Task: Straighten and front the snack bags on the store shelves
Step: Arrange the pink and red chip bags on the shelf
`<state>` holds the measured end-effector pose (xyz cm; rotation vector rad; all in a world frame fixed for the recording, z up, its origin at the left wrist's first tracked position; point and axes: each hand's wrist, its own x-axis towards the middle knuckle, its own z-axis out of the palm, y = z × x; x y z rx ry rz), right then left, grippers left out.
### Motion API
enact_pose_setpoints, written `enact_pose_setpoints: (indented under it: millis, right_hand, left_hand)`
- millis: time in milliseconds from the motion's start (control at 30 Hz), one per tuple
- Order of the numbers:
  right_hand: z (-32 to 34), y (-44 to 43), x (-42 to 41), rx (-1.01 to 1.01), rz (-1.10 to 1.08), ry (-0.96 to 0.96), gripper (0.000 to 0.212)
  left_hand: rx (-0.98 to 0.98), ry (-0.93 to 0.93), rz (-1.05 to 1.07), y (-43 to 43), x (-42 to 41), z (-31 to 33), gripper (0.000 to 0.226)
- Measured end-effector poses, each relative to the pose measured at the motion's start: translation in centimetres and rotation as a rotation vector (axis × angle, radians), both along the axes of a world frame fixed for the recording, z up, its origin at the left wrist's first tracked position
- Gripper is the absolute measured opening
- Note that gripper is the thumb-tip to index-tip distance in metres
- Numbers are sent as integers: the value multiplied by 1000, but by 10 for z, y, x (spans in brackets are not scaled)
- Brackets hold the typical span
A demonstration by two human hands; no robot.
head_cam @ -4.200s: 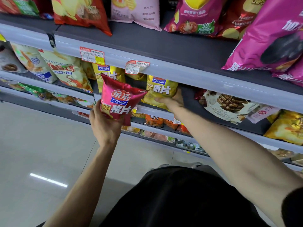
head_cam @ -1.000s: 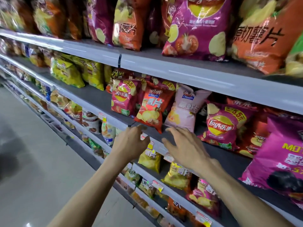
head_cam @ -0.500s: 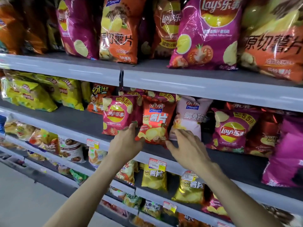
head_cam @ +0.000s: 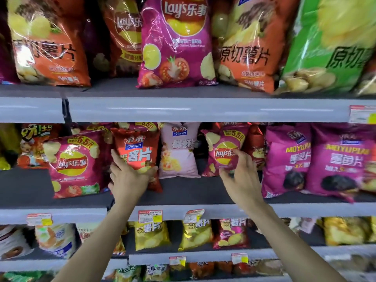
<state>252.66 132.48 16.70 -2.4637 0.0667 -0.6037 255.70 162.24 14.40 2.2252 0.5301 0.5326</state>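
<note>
On the middle shelf (head_cam: 183,192) a red Oishi chip bag (head_cam: 135,149) stands upright; my left hand (head_cam: 128,180) grips its lower part, thumb on the right side. A pale pink bag (head_cam: 179,153) stands just to its right. My right hand (head_cam: 241,178) reaches to a small magenta Lay's bag (head_cam: 223,147) further right, fingers spread, fingertips at the bag's front. Whether they touch it is unclear. Another magenta Lay's bag (head_cam: 75,163) leans at the left of the red one.
Two large magenta bags (head_cam: 317,159) stand at the right of the middle shelf. Big orange, pink and green bags (head_cam: 177,41) fill the shelf above. Yellow and pink small bags (head_cam: 193,233) sit on the shelf below, behind price tags (head_cam: 150,215). The shelf's left part shows dark bare surface.
The view rose from the lower shelf to the middle one. My left hand closed on the red bag's base. My right hand moved right from the pale pink bag to the small Lay's bag.
</note>
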Motion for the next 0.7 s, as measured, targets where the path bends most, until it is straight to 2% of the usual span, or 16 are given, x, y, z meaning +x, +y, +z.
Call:
enact_pose_setpoints:
  millis: [200, 433, 533, 700]
  right_hand:
    - [-12, -9, 36, 375, 7, 79, 109]
    - [-23, -10, 71, 506, 32, 79, 126]
    - [-23, -10, 79, 523, 32, 90, 124]
    - [-27, -8, 79, 584, 0, 35, 97]
  left_hand:
    - [-59, -136, -14, -1, 7, -7, 133]
    - [-147, -407, -80, 0, -14, -7, 126]
    - [-166, -470, -97, 1, -25, -1, 121]
    - [-226, -474, -150, 5, -44, -1, 123]
